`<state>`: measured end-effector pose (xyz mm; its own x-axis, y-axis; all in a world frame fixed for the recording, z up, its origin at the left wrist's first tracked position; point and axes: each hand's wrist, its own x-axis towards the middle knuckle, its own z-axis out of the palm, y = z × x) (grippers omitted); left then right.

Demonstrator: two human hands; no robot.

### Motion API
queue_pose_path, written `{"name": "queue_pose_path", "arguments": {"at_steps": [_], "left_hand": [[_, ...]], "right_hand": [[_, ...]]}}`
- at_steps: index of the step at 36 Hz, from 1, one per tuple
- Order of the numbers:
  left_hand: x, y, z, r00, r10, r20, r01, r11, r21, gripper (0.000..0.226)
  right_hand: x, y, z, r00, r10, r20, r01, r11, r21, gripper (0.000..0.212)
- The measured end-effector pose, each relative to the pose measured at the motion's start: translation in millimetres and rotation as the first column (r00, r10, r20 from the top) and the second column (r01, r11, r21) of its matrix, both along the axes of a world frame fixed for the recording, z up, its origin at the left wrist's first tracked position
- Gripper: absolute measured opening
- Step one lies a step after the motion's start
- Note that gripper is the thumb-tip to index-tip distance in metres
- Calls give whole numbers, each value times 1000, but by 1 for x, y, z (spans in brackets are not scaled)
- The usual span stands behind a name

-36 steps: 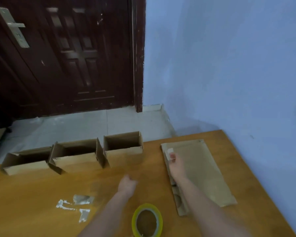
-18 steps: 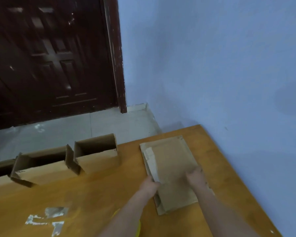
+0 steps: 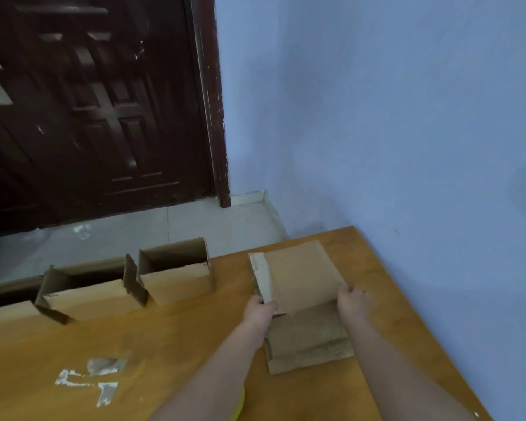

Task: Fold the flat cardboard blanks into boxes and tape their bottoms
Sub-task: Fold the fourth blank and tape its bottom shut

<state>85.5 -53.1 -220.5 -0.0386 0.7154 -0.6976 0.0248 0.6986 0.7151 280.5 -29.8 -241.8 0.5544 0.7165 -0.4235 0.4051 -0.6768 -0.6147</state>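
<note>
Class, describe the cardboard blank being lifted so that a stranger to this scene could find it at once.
Start at the wooden table and go to its right end, near the blue wall. A stack of flat blanks lies there. The one meant is the top blank: unlike the rest, its near edge is raised, gripped by the left hand and right hand.

Matt brown cardboard blanks (image 3: 298,278), smooth glossy wooden table (image 3: 164,338), dark varnished wood door (image 3: 97,110)
</note>
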Motion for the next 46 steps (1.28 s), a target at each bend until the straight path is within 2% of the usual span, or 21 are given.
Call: {"name": "queue_pose_path", "arguments": {"at_steps": [4,10,16,21,25,30,32,35,39,46], "left_hand": [[-4,0,26,999,46,-26,-43,994,105,13],[-12,0,62,993,64,-95,-36,960,277,4],[-21,1,97,977,63,-206,61,837,544,8],[-35,9,123,936,105,-335,157,728,668,12],[-58,11,148,831,215,-514,265,660,704,23],[-90,4,181,725,281,-629,416,549,725,25],[-102,0,190,687,303,-660,447,540,713,22],[-121,-6,195,641,308,-703,498,529,687,17],[-145,-19,188,629,267,-730,552,508,661,15],[-186,-48,158,590,273,-760,584,506,635,13]], "right_hand": [[-6,4,14,994,-74,-86,88,980,180,42],[-20,2,43,968,-129,-214,200,913,354,25],[-30,-5,59,912,-151,-381,314,854,415,26],[-43,-7,78,814,-65,-577,354,844,404,26],[-53,1,95,748,-32,-663,415,803,429,32],[-67,9,116,633,45,-773,465,776,426,30],[-74,11,119,618,92,-781,432,789,436,36],[-91,10,122,649,200,-734,238,863,445,49],[-131,3,128,660,319,-680,20,898,440,50],[-190,-19,125,574,323,-753,-27,926,377,48]]}}
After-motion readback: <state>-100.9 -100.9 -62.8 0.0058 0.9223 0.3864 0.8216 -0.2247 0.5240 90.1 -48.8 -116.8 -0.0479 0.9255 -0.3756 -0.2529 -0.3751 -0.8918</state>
